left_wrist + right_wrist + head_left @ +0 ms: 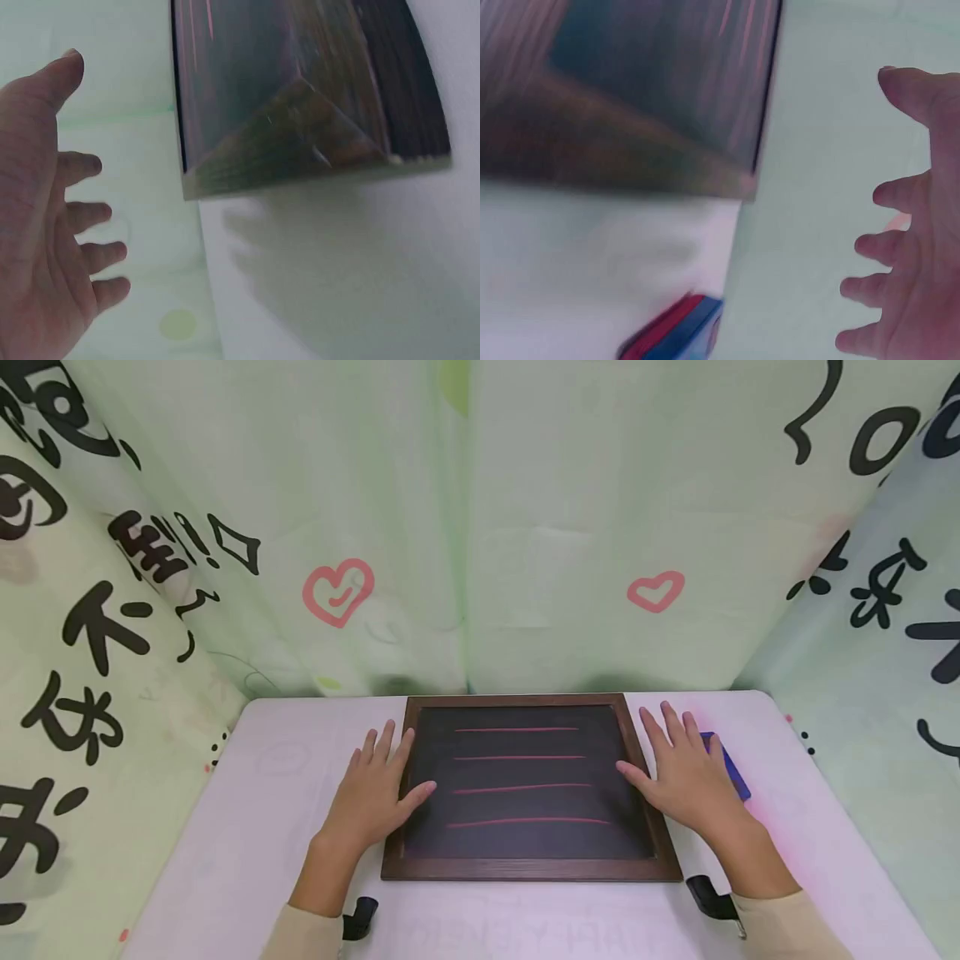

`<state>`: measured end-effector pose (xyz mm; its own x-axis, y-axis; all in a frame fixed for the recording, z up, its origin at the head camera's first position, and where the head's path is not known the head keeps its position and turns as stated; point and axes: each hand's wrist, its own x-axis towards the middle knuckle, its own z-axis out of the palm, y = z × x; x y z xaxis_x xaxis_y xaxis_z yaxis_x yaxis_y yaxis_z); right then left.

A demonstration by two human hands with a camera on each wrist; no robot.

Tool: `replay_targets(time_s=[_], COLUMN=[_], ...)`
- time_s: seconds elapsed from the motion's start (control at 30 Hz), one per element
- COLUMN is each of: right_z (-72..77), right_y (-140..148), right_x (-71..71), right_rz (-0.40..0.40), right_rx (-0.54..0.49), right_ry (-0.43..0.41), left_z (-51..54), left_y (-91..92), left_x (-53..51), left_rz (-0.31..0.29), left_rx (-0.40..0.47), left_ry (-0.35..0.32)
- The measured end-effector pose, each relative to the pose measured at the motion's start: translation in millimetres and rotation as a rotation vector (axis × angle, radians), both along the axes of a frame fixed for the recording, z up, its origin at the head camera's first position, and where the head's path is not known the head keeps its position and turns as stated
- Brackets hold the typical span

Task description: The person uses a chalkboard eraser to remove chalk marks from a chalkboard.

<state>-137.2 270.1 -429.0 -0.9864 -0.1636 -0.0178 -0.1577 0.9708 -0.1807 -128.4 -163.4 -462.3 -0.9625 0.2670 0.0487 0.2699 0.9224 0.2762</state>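
A blackboard [525, 793] in a dark brown wooden frame lies on the table, with several pink lines across it. My left hand [371, 793] is over its left edge, fingers spread and holding nothing. Over the right edge is my right hand [686, 777], its fingers also spread and empty. In the left wrist view the left hand [37, 217] is apart from the board's corner [300, 135]. The right wrist view likewise has a gap between the right hand [922, 247] and the board [652, 135].
A blue object [735, 774] lies beside the right hand; in the right wrist view it is a blue and red block [679, 330]. White table [262, 827] under the board; curtains [525, 527] with drawn hearts and black writing stand behind and at both sides.
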Motion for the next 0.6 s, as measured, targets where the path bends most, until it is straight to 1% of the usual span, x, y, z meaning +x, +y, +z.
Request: replay_targets(time_s=[0.17, 0.3, 0.43, 0.6], right_z=[-10.3, -20.3, -30.1, -39.1], right_y=[25, 45, 63, 84], right_x=[-3.2, -5.4, -6.5, -6.8], right_rz=[-0.018, -0.045, -0.066, -0.087], right_rx=[-0.011, -0.015, -0.024, -0.032], right_ry=[0.007, 0.018, 0.035, 0.003], left_z=[-6.1, -11.9, -17.3, -21.6], left_y=[-5.9, -10.3, -14.2, -17.4], left_x=[-4.2, -7.7, -10.1, -13.7], left_rz=[-0.014, -0.018, -0.018, -0.011], left_rx=[0.037, 0.086, 0.113, 0.16], left_ry=[-0.01, -0.033, -0.061, -0.104])
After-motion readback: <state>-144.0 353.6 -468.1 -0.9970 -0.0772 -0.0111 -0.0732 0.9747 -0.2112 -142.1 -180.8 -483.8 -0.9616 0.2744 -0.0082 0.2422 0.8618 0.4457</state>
